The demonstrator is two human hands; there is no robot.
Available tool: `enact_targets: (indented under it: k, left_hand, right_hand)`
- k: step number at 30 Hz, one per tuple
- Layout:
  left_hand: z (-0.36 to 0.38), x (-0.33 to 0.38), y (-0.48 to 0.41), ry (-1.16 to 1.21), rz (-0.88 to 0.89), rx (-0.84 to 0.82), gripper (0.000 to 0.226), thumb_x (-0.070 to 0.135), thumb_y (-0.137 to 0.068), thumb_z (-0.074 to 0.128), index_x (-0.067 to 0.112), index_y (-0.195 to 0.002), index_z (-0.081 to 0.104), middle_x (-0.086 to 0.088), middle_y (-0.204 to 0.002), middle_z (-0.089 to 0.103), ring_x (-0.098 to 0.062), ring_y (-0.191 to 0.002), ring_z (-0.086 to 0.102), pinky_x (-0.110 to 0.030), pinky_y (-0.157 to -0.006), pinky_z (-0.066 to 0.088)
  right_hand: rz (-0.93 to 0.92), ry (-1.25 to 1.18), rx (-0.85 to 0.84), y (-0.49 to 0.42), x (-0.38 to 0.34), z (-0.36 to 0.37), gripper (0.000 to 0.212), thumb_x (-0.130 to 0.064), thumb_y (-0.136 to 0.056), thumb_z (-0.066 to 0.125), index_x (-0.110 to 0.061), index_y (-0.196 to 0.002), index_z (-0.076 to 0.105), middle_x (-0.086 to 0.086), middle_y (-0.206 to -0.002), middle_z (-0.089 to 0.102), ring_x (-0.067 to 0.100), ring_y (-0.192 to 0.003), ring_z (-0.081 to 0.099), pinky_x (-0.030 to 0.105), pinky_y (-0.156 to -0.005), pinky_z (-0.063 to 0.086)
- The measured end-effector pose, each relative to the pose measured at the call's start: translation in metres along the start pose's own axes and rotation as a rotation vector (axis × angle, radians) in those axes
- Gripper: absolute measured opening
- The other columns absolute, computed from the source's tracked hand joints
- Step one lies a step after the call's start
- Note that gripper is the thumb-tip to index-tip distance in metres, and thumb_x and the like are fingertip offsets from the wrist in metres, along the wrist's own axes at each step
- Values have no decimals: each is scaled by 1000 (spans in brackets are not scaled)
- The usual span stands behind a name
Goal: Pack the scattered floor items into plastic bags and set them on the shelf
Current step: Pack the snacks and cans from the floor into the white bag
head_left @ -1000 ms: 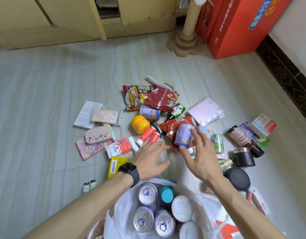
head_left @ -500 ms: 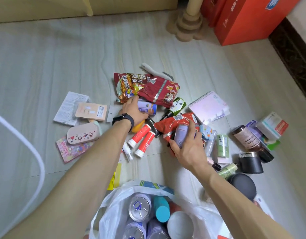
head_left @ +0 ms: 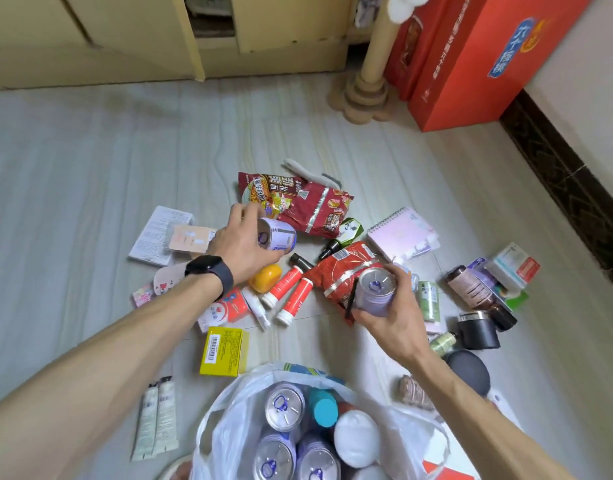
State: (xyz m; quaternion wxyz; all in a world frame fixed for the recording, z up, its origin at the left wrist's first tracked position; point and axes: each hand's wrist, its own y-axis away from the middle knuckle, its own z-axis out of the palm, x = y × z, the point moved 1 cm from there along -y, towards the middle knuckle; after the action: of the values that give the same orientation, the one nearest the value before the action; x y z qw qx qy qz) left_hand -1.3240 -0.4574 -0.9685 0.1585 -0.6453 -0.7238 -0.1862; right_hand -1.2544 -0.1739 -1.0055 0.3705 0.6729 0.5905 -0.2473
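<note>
The left hand (head_left: 244, 244) has its fingers curled round a lavender can (head_left: 277, 233), held on its side just beside the dark red packet (head_left: 298, 202). The plastic bag (head_left: 208, 441) sits low in the view between the two forearms, its mouth open and slack, with several like cans (head_left: 284, 405) standing upright inside. The right hand (head_left: 391, 320) grips a second can (head_left: 376, 291) from below, lid and pull tab toward the camera, above the scattered items.

With both hands full, neither is free to hold the bag's mouth open, so the rim may well fold in. The sound way is probably to bring the cans over the opening one at a time, turn the sideways one upright, and lower each into a gap between the standing cans. Dropping them risks toppling the row or tearing the thin plastic.

As for writing: the leaflet (head_left: 159, 233) on the left carries fine print too small to read. The yellow box (head_left: 223, 351) shows a barcode; its text is not legible. The dark red packet bears large Chinese characters and a picture of noodles. The can lids have a blue mark but no name I can make out. The red carton (head_left: 471, 74) far right has a blue badge that appears to read 六个核桃
</note>
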Motion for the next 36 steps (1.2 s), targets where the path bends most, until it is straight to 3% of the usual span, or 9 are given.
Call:
enact_targets:
  k: [5,11,16,20,24,29,32,36]
  left_hand:
    - [-54,19,76,74,57,-30,64,47,-58,84,36,-105,43,10,-107,44,-18,-89,58,-31,-72,45]
    - [-76,46,187,-38,297,-330,67,59,-53,76,40,-107,41,14,-106,43,-13,-90,56,-35,-77,51]
    - [-57,33,262,-156,373,-529,69,59,-55,73,34,-111,41,13,-103,38,-16,-86,56,-34,-75,51]
    - [-39,10,297,-225,374,-553,67,51,-59,72,33,-115,40,10,-110,41,-20,-87,59,-28,-66,43]
    - [-23,-7,307,-233,378,-525,62,46,-64,70,29,-117,42,7,-113,42,-24,-86,60,-27,-64,36]
    - [-10,-26,308,-199,320,-513,62,44,-62,72,27,-115,44,5,-112,43,-25,-88,59,-31,-69,45]
    - [-4,-32,311,-222,335,-540,64,44,-62,72,27,-116,43,5,-113,41,-27,-85,60,-34,-70,49]
    - [9,-34,316,-237,359,-562,66,43,-64,72,25,-120,42,3,-115,40,-31,-84,60,-34,-67,47]
  right_hand:
    - [-53,-92,45,78,-39,-33,80,-35,-61,89,-42,-124,40,-20,-113,60,1,-101,62,33,-89,51]
    - [-106,-1,-26,185,-67,-43,74,-45,-54,90,-49,-110,42,-21,-108,61,4,-98,59,32,-84,49]
    - [-153,135,-134,256,-51,-15,78,-54,-56,83,-37,-121,44,-16,-109,60,9,-101,58,30,-84,48]
    - [-186,317,-150,287,-26,12,66,-57,-66,70,-35,-120,38,-13,-105,59,15,-98,58,29,-73,45]
    - [-220,440,-130,295,0,37,64,-51,-72,69,-29,-123,36,-6,-110,58,24,-95,62,38,-64,51]
    - [-327,514,-215,291,10,51,65,-33,-65,75,-21,-116,38,-2,-114,54,32,-82,64,39,-52,51]
    - [-357,585,-210,291,5,52,70,-36,-60,79,-18,-116,41,1,-113,58,32,-74,65,37,-44,48]
    - [-297,508,-254,289,5,52,70,-45,-64,75,-21,-118,38,-2,-117,53,32,-81,64,41,-57,53]
